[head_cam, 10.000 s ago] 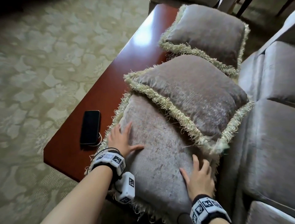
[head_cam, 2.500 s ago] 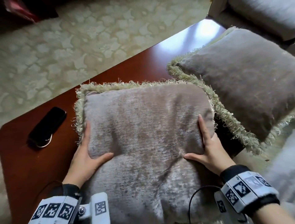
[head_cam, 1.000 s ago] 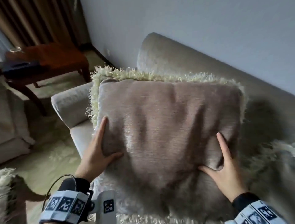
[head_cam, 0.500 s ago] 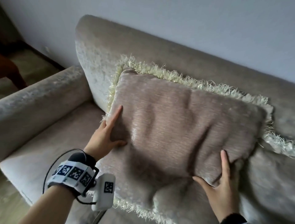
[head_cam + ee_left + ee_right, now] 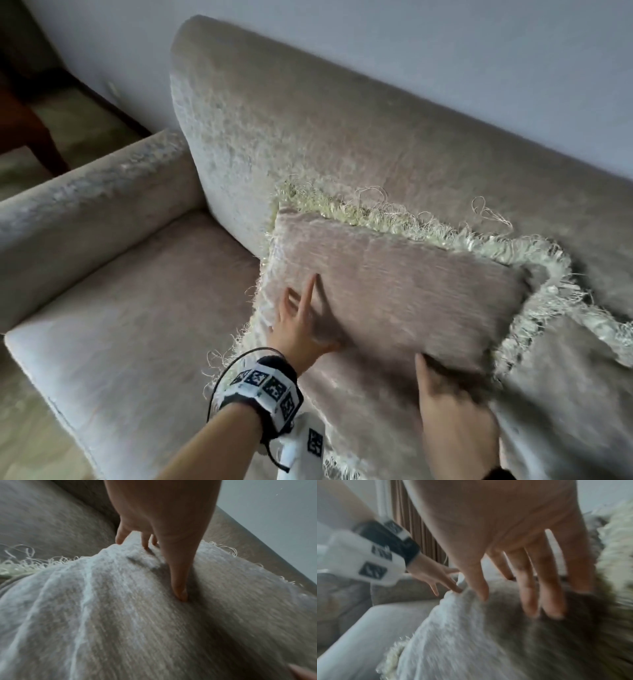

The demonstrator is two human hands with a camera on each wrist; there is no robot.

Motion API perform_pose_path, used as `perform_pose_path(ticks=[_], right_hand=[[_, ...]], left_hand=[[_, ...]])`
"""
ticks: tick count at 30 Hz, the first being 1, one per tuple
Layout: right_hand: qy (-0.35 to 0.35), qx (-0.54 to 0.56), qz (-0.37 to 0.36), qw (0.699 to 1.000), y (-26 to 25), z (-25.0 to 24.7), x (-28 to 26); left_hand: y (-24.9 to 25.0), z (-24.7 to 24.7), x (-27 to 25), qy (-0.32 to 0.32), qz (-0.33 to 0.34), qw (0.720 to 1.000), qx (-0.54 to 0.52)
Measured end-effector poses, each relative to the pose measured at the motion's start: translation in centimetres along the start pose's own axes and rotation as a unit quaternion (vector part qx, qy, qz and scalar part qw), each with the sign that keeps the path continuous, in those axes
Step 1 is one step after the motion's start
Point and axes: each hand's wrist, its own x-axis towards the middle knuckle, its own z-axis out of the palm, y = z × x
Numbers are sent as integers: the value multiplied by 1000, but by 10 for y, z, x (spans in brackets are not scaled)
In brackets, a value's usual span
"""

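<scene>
A taupe velvet cushion [image 5: 394, 291] with a cream fringe leans against the sofa backrest [image 5: 308, 137], its lower edge on the seat. My left hand [image 5: 301, 322] lies on the cushion's left side with straight, spread fingers. In the left wrist view its thumb [image 5: 178, 582] presses into the fabric [image 5: 137, 628]. My right hand [image 5: 452, 411] rests at the cushion's lower right corner. The blurred right wrist view shows its fingers [image 5: 529, 588] straight and touching the pile [image 5: 488, 642]. Neither hand grips the cushion.
A second fringed cushion [image 5: 575, 394] lies on the sofa just right of this one. The sofa's armrest [image 5: 96, 205] bounds a bare seat cushion [image 5: 144, 325] on the left. A dark wooden furniture leg [image 5: 41, 144] stands on the floor beyond the armrest.
The cushion was lifted off the wooden table, carried to the sofa and has come down against the backrest. Both hands have loosened from its edges; the left fingers are now spread.
</scene>
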Motion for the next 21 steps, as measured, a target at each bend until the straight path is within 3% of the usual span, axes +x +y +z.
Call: perform_pose_path(ticks=[3, 4, 7, 10, 15, 21], right_hand=[[111, 18, -85, 990, -22, -17, 12], [112, 19, -110, 987, -27, -19, 18], [26, 13, -133, 991, -33, -5, 32], [-34, -14, -131, 991, -35, 13, 39], [16, -48, -155, 987, -62, 18, 31], [11, -23, -258, 966, -185, -27, 21]], left_hand=[[-9, -3, -6, 31, -20, 999, 8], [-12, -4, -8, 31, -20, 999, 8], [-24, -5, -17, 13, -12, 1000, 16], [-38, -8, -31, 44, -19, 998, -31], [-76, -41, -70, 109, -70, 985, -111], [-150, -108, -134, 204, -137, 961, -130]])
